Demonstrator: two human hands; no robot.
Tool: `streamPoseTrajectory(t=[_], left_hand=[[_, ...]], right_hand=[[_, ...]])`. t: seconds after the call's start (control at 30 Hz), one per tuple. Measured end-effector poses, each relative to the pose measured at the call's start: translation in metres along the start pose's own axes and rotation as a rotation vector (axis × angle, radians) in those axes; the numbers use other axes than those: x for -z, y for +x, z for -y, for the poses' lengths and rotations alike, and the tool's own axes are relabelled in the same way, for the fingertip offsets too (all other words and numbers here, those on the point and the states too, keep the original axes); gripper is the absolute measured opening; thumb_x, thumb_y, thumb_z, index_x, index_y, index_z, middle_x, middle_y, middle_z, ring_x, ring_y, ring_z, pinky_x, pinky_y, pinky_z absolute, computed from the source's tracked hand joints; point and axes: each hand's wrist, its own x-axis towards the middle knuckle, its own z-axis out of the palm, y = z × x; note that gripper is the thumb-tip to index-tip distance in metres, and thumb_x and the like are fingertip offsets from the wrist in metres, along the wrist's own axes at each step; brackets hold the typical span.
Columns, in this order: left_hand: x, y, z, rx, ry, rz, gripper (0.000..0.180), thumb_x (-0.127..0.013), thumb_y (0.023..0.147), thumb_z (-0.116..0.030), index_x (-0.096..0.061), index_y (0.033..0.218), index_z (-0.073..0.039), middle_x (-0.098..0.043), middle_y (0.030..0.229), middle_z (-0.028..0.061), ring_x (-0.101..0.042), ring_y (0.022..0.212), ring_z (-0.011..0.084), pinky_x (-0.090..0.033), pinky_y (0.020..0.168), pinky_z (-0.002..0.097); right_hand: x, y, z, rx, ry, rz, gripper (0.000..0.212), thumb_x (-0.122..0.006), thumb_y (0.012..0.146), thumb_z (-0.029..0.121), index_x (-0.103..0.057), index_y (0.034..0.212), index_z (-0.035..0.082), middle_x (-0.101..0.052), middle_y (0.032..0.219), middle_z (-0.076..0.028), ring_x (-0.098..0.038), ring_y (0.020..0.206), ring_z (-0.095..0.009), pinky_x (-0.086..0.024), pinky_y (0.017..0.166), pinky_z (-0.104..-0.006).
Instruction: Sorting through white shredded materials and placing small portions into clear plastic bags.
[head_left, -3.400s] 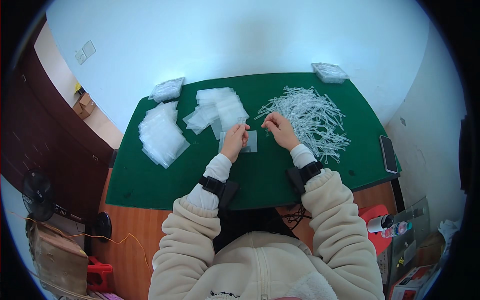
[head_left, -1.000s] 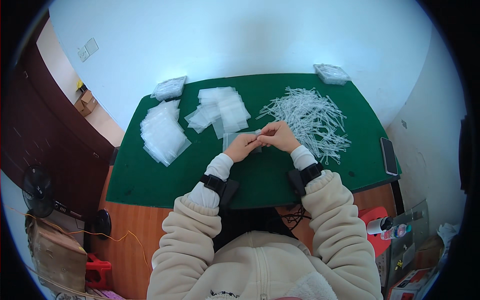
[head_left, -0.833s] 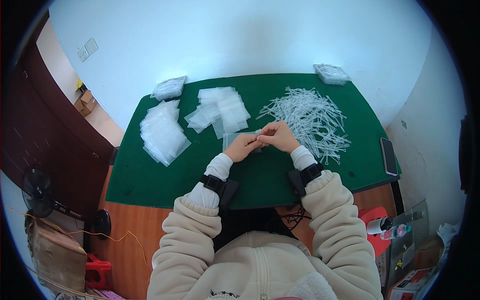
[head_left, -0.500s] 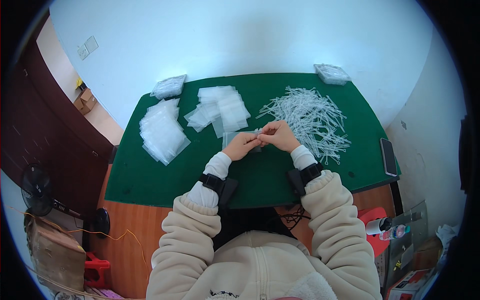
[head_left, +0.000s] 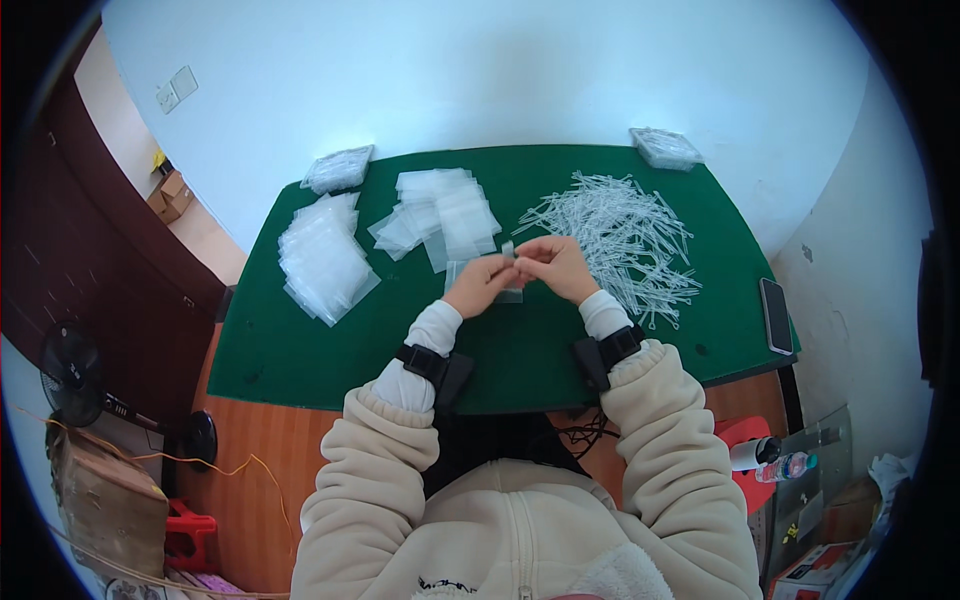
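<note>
Over the middle of the green table, my left hand (head_left: 482, 286) and my right hand (head_left: 560, 268) meet at the fingertips, both closed in a pinch. A small, whitish, see-through piece (head_left: 508, 248) sticks up between them; its kind is too small to make out. Under my hands lies a clear zip bag (head_left: 455, 271), partly hidden by my left hand. To the right of my right hand spreads a loose pile of thin clear plastic sticks (head_left: 625, 240) with looped ends. Beyond my left hand is a scattered stack of empty clear bags (head_left: 462, 215).
A fanned stack of clear bags (head_left: 328, 265) covers the table's left part. Packed clear bundles stand at the back left (head_left: 338, 170) and back right (head_left: 667, 149). A phone (head_left: 775, 314) lies by the right edge of the green tabletop (head_left: 400, 345). A wall rises behind.
The small whitish piece now stands up between my fingertips, where before it lay lower. My fingers have shifted slightly; the bags and the stick pile look the same.
</note>
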Motion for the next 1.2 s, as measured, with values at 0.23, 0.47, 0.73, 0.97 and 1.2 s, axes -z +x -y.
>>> streamPoseTrajectory(t=[0.23, 0.47, 0.73, 0.97, 1.2], left_hand=[[0.052, 0.004, 0.015, -0.032, -0.229, -0.639, 0.023, -0.047, 0.09, -0.017, -0.055, 0.097, 0.003, -0.062, 0.093, 0.0099, -0.06, 0.086, 0.0169, -0.046, 0.079, 0.0277], [0.049, 0.002, 0.016, 0.015, -0.361, -0.754, 0.026, -0.046, 0.091, -0.018, -0.053, 0.101, 0.004, -0.06, 0.098, 0.0147, -0.06, 0.09, 0.0211, -0.046, 0.083, 0.0301], [0.036, 0.007, 0.02, 0.044, -0.401, -0.625, 0.027, -0.046, 0.091, -0.019, -0.052, 0.101, 0.006, -0.06, 0.099, 0.0148, -0.06, 0.091, 0.0215, -0.046, 0.083, 0.0308], [0.032, 0.005, 0.018, 0.072, -0.441, -0.602, 0.028, -0.046, 0.091, -0.019, -0.051, 0.102, 0.006, -0.06, 0.099, 0.0147, -0.06, 0.091, 0.0218, -0.047, 0.083, 0.0312], [0.026, 0.009, 0.019, 0.087, -0.418, -0.591, 0.025, -0.046, 0.091, -0.017, -0.054, 0.101, 0.005, -0.062, 0.096, 0.0126, -0.06, 0.088, 0.0183, -0.047, 0.079, 0.0277]], right_hand=[[-0.021, -0.001, -0.001, 0.392, -0.703, 0.186, 0.023, -0.058, 0.079, 0.01, -0.059, 0.1, 0.003, -0.061, 0.099, -0.01, -0.057, 0.096, -0.021, -0.044, 0.083, -0.0324], [-0.006, 0.0, 0.008, 0.348, -1.122, 0.194, 0.025, -0.054, 0.079, 0.018, -0.059, 0.101, 0.006, -0.059, 0.102, -0.012, -0.05, 0.105, -0.028, -0.034, 0.095, -0.0389], [-0.009, -0.002, -0.001, 0.457, -0.998, 0.268, 0.026, -0.056, 0.075, 0.02, -0.059, 0.098, 0.008, -0.061, 0.09, -0.008, -0.054, 0.092, -0.024, -0.035, 0.091, -0.0397], [-0.009, -0.005, 0.012, 0.267, -1.029, 0.233, 0.043, -0.064, 0.067, 0.028, -0.054, 0.104, 0.007, -0.057, 0.089, -0.01, -0.052, 0.092, -0.027, -0.035, 0.09, -0.0398], [-0.029, 0.001, -0.012, 0.327, -1.081, 0.021, 0.067, -0.068, 0.059, 0.031, -0.044, 0.114, 0.003, -0.053, 0.1, -0.014, -0.05, 0.093, -0.03, -0.038, 0.085, -0.0359]])
